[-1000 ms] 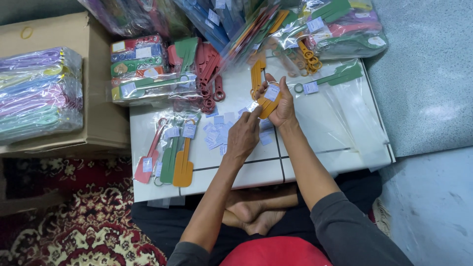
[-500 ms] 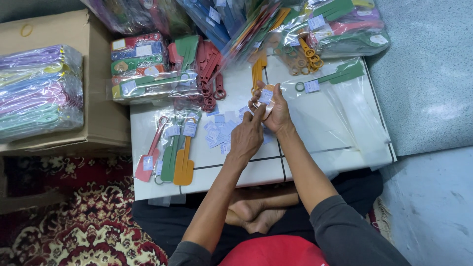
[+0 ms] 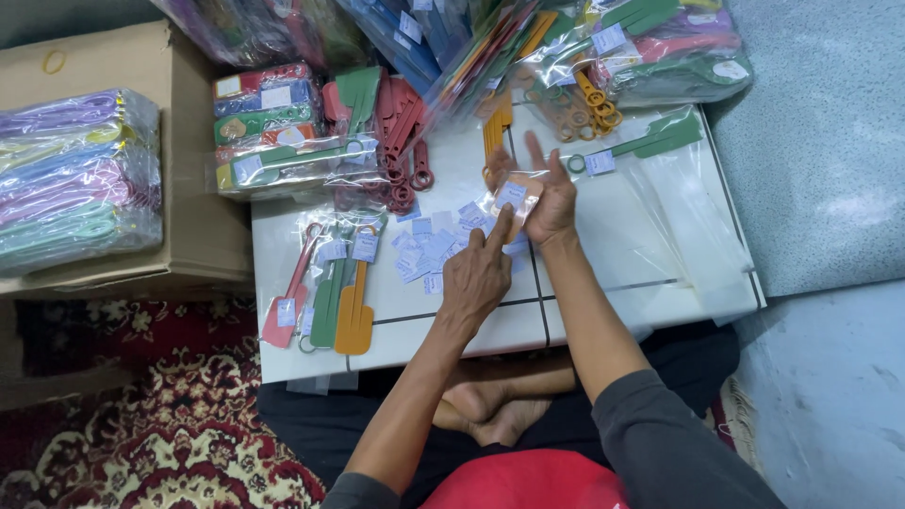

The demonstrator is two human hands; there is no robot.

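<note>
My right hand [image 3: 539,193] holds an orange plastic spatula [image 3: 504,165] by its blade over the middle of a low white table [image 3: 603,302]. A small white label [image 3: 511,194] sits on the blade. My left hand [image 3: 479,269] reaches up from below, its index finger pressing on that label. Just left of my hands lies a loose heap of small white and blue labels [image 3: 429,245].
Labelled spatulas in red, green and orange [image 3: 330,292] lie at the table's left front. Red spatulas [image 3: 401,132] and clear bags of coloured ones [image 3: 283,123] crowd the back. A green spatula [image 3: 650,141] and empty clear sleeves [image 3: 688,226] lie right. A cardboard box [image 3: 184,188] carries bagged pastel stock [image 3: 71,174].
The orange spatula has come lower and closer to me. My left index finger has moved onto the label on its blade.
</note>
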